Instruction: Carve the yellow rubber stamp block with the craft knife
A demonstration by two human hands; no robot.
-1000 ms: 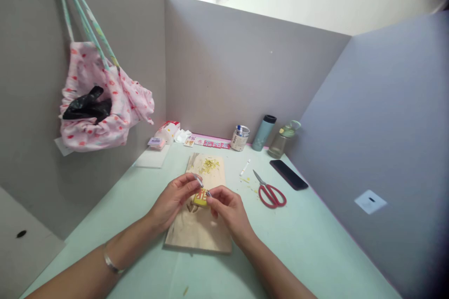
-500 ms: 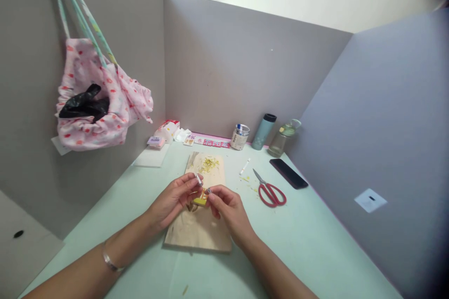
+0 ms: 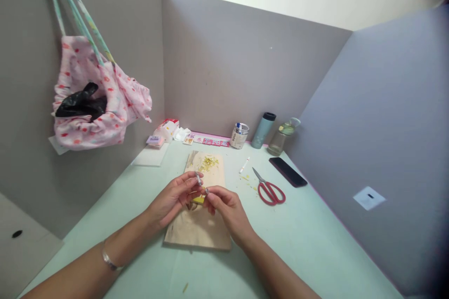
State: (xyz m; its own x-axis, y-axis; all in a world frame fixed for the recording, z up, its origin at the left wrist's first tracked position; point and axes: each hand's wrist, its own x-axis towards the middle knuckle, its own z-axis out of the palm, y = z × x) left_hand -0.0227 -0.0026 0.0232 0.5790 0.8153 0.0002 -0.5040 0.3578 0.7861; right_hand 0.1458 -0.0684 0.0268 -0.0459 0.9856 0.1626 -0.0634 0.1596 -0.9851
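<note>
Both my hands meet over a wooden board (image 3: 196, 231) on the pale green table. My left hand (image 3: 171, 198) has its fingers closed round a thin silver tool (image 3: 198, 179) that points up and away. My right hand (image 3: 226, 208) pinches the lower end of the same tool with its fingertips. Between the hands a small yellow block (image 3: 199, 199) with red marks lies on the board, partly hidden by my fingers. Yellow shavings (image 3: 207, 162) are heaped on the board's far end.
Red-handled scissors (image 3: 268, 190), a white pen-like stick (image 3: 244, 165) and a black phone (image 3: 287, 172) lie to the right. A jar (image 3: 240, 136), a teal tumbler (image 3: 261, 131) and a glass bottle (image 3: 281, 138) stand at the back wall. A pink bag (image 3: 94, 98) hangs on the left partition.
My hands have drawn a little closer together, and the silver tool has tipped more upright. The view has shifted slightly.
</note>
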